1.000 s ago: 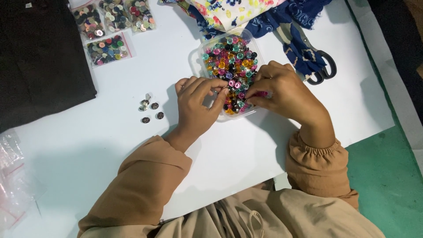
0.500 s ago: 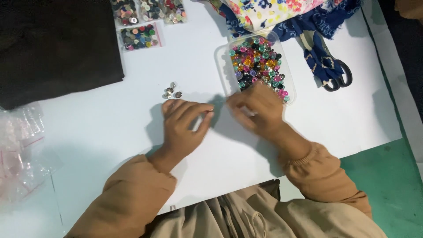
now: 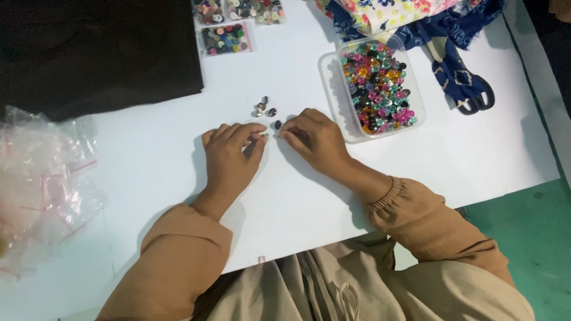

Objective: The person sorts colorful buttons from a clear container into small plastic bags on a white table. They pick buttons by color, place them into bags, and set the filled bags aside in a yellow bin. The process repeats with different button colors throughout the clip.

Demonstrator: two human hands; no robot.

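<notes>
Sleeves of tan cloth lay nearest, and from them both hands reached onto the white counter. The left hand rested flat with fingers loosely spread, holding nothing that I could see. The right hand had its fingertips pinched together just beside one dark button; whether it gripped a button I could not tell. Sorting seemed to be the step in hand, small pieces being laid out one by one. At 12 o'clock from the hands lay a small group of buttons. At 2 o'clock stood the clear tub of coloured buttons, near the right hand, so any reach there wanted care at its rim. Scissors lay farther right. Bare counter stayed open at 9 o'clock, before the plastic bags.
</notes>
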